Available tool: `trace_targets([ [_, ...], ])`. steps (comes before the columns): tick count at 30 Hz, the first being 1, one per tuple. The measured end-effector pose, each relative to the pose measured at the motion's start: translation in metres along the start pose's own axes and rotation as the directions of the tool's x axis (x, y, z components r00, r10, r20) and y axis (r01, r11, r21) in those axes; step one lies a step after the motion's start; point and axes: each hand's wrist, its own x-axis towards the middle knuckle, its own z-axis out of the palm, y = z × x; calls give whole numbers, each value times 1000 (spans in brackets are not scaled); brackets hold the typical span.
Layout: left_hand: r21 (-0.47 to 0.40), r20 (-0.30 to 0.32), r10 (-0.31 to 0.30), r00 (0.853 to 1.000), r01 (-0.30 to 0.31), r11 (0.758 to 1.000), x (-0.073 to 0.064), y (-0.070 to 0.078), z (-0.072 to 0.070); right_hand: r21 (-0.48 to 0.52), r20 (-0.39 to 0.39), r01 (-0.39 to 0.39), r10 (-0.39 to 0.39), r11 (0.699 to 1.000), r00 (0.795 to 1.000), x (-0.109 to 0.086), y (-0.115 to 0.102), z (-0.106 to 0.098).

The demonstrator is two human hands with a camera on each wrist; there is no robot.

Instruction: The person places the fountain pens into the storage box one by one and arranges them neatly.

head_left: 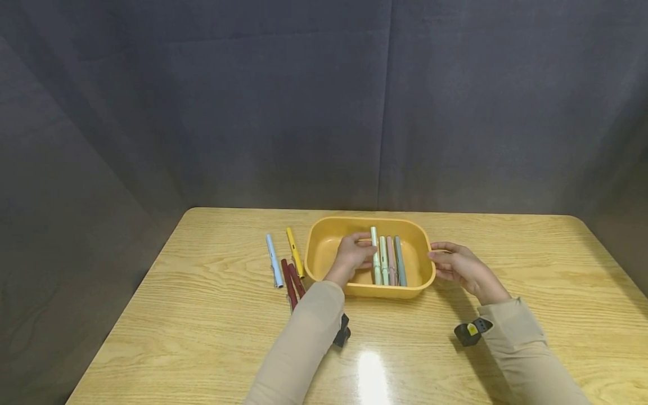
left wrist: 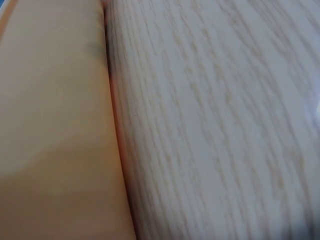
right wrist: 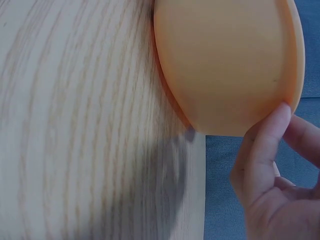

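Observation:
A yellow plastic box [head_left: 320,247] stands on the table, its outer wall also visible in the right wrist view. Reaching into it, my left hand [head_left: 350,256] pinches a pale green pen [head_left: 377,264] that stands at the left of a row. Beside that pen, another pale green pen [head_left: 384,261], a pink pen [head_left: 391,259] and a grey-blue pen [head_left: 400,261] lie side by side inside the box. My right hand [head_left: 463,267] holds the box's right rim, thumb at the rim [right wrist: 298,65] and fingers against the outer wall. The left wrist view shows only box wall [left wrist: 55,110] and tabletop.
Left of the box lie a light blue pen [head_left: 274,260], a yellow pen [head_left: 294,250] and two dark red pens [head_left: 289,286], partly hidden by my left sleeve [head_left: 309,337]. The wooden table [head_left: 202,315] ends before a dark curtain [head_left: 283,112].

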Motion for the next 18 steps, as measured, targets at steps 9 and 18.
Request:
trace_targets([
  [9,69,8,-18,1000,18,997,0,-1,5,-1,-2,5,-5,1000,1000,0,-2,0],
  [18,116,6,-43,999,42,992,-2,-3,6,6,5,3,-3,1000,1000,0,0,0],
])
